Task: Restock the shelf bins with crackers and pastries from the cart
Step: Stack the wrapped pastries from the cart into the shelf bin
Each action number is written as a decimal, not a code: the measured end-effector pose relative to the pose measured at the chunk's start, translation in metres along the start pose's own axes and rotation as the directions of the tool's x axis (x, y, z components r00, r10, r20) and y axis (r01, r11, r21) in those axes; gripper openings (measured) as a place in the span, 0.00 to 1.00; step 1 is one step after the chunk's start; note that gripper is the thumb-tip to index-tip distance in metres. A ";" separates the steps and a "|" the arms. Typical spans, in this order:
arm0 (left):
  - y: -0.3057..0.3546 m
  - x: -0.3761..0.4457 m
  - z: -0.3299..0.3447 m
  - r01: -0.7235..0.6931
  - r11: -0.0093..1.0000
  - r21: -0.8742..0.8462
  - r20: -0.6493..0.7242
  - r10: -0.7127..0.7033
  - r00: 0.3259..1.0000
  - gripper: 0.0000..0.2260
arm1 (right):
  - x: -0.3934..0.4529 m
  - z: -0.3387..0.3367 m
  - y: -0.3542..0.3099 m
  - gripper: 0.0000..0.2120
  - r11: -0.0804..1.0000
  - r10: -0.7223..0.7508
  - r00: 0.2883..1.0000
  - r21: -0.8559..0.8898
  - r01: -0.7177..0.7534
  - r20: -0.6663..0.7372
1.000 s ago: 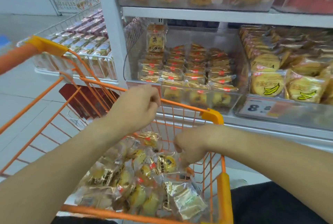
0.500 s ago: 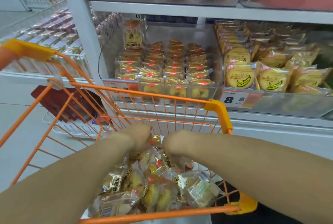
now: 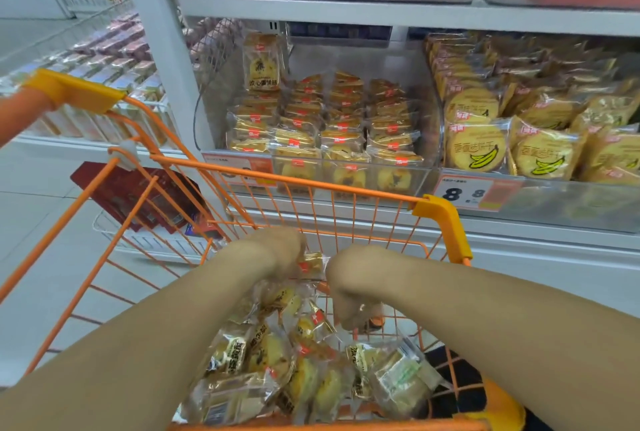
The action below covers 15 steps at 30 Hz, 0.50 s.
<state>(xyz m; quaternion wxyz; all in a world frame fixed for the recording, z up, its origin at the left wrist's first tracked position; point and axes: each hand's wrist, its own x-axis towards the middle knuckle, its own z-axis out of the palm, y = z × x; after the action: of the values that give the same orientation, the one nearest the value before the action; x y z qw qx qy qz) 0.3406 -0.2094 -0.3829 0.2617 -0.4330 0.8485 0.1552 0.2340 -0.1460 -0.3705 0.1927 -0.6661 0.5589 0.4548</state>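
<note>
Both my hands reach down into the orange wire cart (image 3: 311, 184), which holds a pile of clear-wrapped yellow pastry packets (image 3: 273, 361). My left hand (image 3: 277, 250) is bent at the wrist, and a small pastry packet (image 3: 310, 263) with a red label sticks out from under its hidden fingers. My right hand (image 3: 349, 288) has its fingers curled down onto a clear wrapper at the pile's right edge. Beyond the cart, a clear shelf bin (image 3: 420, 172) holds rows of the same pastries (image 3: 325, 125).
To the right, a neighbouring bin holds round banana crackers (image 3: 478, 150) above an 8.8 price tag (image 3: 464, 193). More bins sit on the upper shelf (image 3: 311, 11). A white upright post (image 3: 162, 49) stands left of the bin. A low wire basket with red boxes (image 3: 145, 198) sits on the floor.
My left hand has dropped from the cart's front rim into the cart. Both hands now sit low among the packets, and the view has moved closer to the shelf.
</note>
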 end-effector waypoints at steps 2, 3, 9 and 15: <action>0.000 -0.015 -0.017 0.016 1.000 -0.020 0.019 -0.015 1.000 0.18 | -0.012 -0.007 0.006 0.05 0.998 -0.035 0.998 0.052 0.038 -0.049; 0.000 -0.024 -0.025 0.030 0.999 -0.032 0.028 -0.029 0.999 0.18 | -0.021 -0.011 0.009 0.08 0.993 -0.059 0.995 0.101 0.068 -0.082; -0.016 -0.065 -0.053 0.065 0.975 -0.212 -0.017 -0.070 0.997 0.18 | -0.068 -0.022 0.049 0.32 0.869 -0.260 0.920 0.344 0.355 -0.293; -0.008 -0.094 -0.032 -0.056 0.571 -0.819 -0.243 -0.256 0.936 0.27 | -0.087 -0.022 0.092 0.33 0.581 -0.287 0.749 0.513 0.631 -0.597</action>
<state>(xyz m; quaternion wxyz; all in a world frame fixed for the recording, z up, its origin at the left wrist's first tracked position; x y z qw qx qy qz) 0.3830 -0.1684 -0.3024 -0.1066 -0.5720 0.6865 0.4361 0.1610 -0.1408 -0.2649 0.4046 -0.7551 0.5153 -0.0231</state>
